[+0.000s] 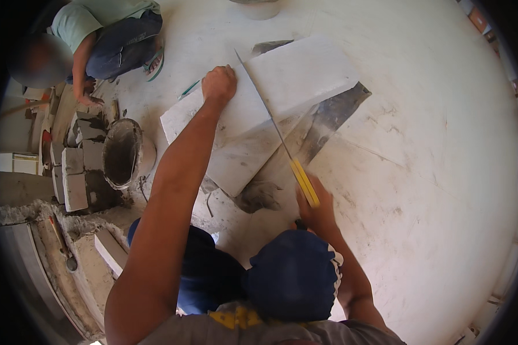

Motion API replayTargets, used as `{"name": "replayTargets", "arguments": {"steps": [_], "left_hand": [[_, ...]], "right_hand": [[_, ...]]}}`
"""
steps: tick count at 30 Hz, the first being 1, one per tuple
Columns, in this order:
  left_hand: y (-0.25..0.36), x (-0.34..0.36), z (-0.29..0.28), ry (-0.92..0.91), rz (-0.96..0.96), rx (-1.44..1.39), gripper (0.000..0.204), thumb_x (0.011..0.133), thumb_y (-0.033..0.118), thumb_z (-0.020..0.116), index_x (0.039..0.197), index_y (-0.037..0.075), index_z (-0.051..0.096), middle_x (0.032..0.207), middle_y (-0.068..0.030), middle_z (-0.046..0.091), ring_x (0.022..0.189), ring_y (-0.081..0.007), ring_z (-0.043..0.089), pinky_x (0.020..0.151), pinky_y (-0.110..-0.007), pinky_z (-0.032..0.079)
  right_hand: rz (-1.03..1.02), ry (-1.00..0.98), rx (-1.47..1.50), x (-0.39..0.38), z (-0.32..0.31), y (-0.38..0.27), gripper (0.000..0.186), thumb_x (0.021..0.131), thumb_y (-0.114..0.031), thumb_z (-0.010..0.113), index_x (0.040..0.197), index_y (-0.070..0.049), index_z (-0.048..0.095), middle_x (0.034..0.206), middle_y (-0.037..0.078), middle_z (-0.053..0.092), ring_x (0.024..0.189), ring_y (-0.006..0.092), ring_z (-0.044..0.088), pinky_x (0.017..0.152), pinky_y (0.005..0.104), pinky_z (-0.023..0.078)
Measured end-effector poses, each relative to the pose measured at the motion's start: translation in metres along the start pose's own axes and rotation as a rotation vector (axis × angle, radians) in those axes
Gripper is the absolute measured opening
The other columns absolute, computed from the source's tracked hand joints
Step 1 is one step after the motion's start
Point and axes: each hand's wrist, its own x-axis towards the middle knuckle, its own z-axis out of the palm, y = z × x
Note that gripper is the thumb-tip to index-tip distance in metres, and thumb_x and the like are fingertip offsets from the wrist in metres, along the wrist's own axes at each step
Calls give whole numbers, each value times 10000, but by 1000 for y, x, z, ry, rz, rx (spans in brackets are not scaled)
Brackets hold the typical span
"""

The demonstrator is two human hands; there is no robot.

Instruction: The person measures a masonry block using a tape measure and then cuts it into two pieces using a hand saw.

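Note:
A long white block (pixel 305 72) lies on another pale block (pixel 244 164) on the floor ahead of me. My left hand (pixel 220 85) is closed and presses down on the upper block, left of the saw. Across that block runs a handsaw (pixel 269 109), its thin blade slanting away to the far left. My right hand (pixel 316 204), slightly blurred, is closed around the saw's yellow and black handle. The blade meets the block's near edge; how deep it sits in the block I cannot tell.
A mortar-stained bucket (pixel 147 158) stands at left beside stacked grey blocks (pixel 75 178). Another person (pixel 121 40) crouches at far left, one hand low near the blocks. A long-handled tool (pixel 63 244) lies at lower left. A dark sheet (pixel 342 109) lies beneath the pale blocks.

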Motion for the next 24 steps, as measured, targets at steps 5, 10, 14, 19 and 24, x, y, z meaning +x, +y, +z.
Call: {"name": "replayTargets", "arguments": {"steps": [5,10,14,19,24], "left_hand": [[11,2,7,29,-22,39,535,1113,375,449,990,-16,792,1015,-279,787,983,-448,766,980,-517,570],[3,15,28,2,40,-15,551,1112,382,453,982,-40,784,1081,-327,760,1046,-499,735,1004,-545,565],[13,4,1,-49,-31,-41,571,1111,402,459,994,-56,779,1091,-333,756,1061,-496,732,996,-540,570],[9,3,5,42,-72,15,543,1106,387,473,963,-28,793,1028,-317,774,995,-461,767,958,-506,596],[1,22,22,-5,31,3,569,1109,391,467,961,-60,780,1039,-341,760,1015,-479,757,966,-524,591]], "right_hand": [[-19,16,-64,-71,-31,16,433,1034,-172,702,1440,-51,616,1281,188,747,1087,361,778,890,437,633],[-165,147,-12,116,19,-29,209,998,-138,713,1121,21,654,884,255,679,809,464,689,717,471,547],[-53,79,91,40,1,-14,275,1007,-157,713,1243,-21,672,1042,241,729,967,445,733,823,461,588],[-5,16,25,-53,-37,-4,365,1011,-147,715,1353,-39,650,1167,206,755,1089,395,764,905,446,615],[-155,107,62,103,26,-6,205,1010,-140,712,1163,-16,655,995,224,711,890,424,728,758,481,563]]}}
